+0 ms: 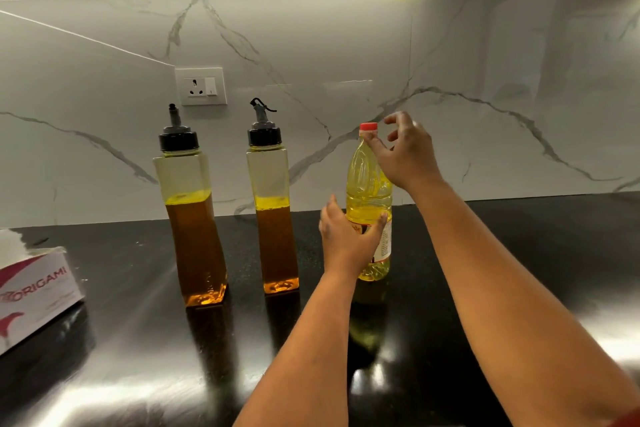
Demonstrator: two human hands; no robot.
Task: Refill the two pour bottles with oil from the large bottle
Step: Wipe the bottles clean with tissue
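Observation:
Two square pour bottles with black spout caps stand on the black counter, the left pour bottle [190,215] and the right pour bottle [273,215], each a bit over half full of amber oil. To their right stands the large bottle [369,198] of yellow oil with a red cap [368,126] on it. My left hand [346,236] grips the large bottle around its label. My right hand [403,152] hovers just right of the red cap with fingers spread and loosely curled, the thumb near the bottle neck, holding nothing.
A tissue box [34,291] lies at the left edge of the glossy black counter [138,340]. A wall socket [201,86] sits on the marble backsplash behind the pour bottles. Cabinets hang overhead.

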